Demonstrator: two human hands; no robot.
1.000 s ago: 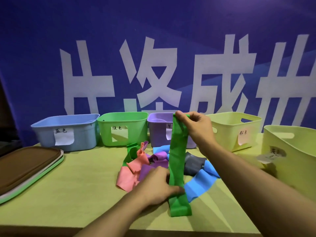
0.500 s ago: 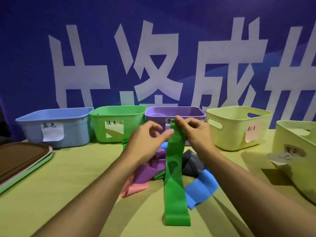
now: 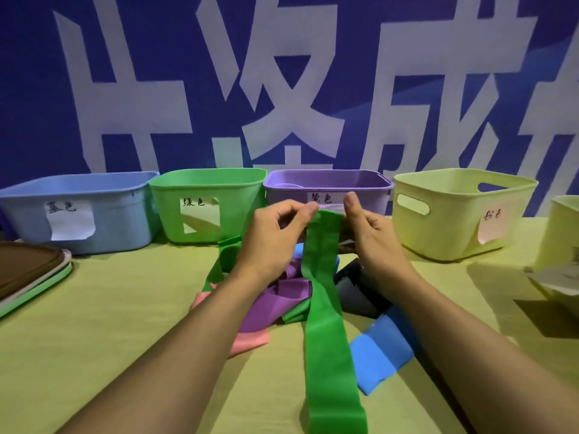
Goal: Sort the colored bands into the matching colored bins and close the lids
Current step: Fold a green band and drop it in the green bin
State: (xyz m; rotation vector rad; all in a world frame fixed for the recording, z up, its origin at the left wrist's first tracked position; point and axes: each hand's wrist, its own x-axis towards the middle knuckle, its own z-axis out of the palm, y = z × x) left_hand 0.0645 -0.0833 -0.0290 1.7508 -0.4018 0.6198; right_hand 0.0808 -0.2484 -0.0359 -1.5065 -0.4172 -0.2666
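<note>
Now both hands (image 3: 275, 236) (image 3: 369, 233) pinch a long flat green band (image 3: 326, 324).

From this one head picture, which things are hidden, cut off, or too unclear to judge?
- Pile of bands, head view: the left hand and forearm cover part, so no count.
- Green band: lower end leaves the bottom edge.
- Far-right yellow bin: cut by the right edge.
- Lids: cut by the left edge; number unclear.
- Bin floors: hidden by their walls, as in the blue bin.
- Right hand grips the band's top.
</note>
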